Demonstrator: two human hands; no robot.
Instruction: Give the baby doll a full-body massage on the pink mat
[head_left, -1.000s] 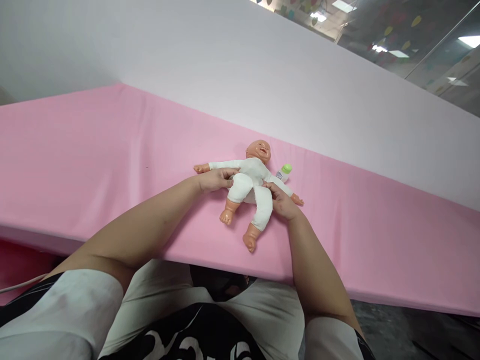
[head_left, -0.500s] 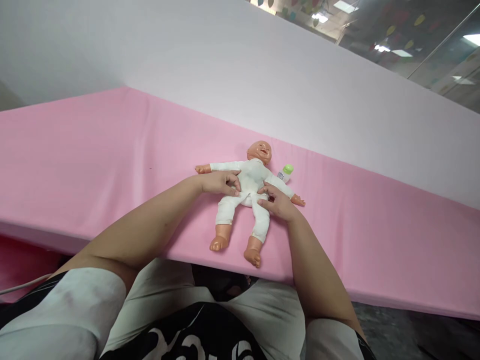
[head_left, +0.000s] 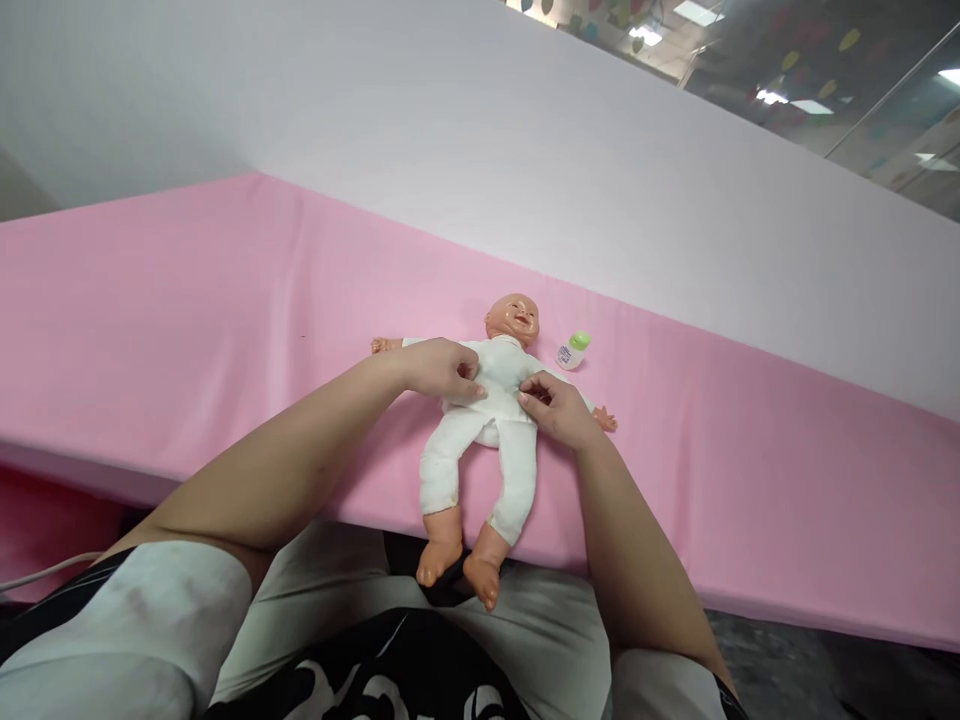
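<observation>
A baby doll (head_left: 487,420) in a white one-piece suit lies on its back on the pink padded table (head_left: 187,320), head toward the far wall and legs stretched toward the person, with both bare feet hanging just past the table's near edge. The left hand (head_left: 442,368) rests on the doll's side at the waist, fingers curled narrow and pinching the white cloth there; the right hand (head_left: 551,408) mirrors it on the other side, fingertips drawn together on the fabric at the hip. The doll's arms spread out flat to either side, one small hand showing beyond each wrist. A little bottle with a green cap (head_left: 573,350) lies on the table just beside the doll's head, apart from both hands. Judging by the paired pinches at the waist, the step in hand looks like working the suit at the doll's middle, either tugging it straight or gathering it to shift it along the body. Any such pull would call for an even draw from both sides, so the doll stays centred and does not slide further off the edge.
</observation>
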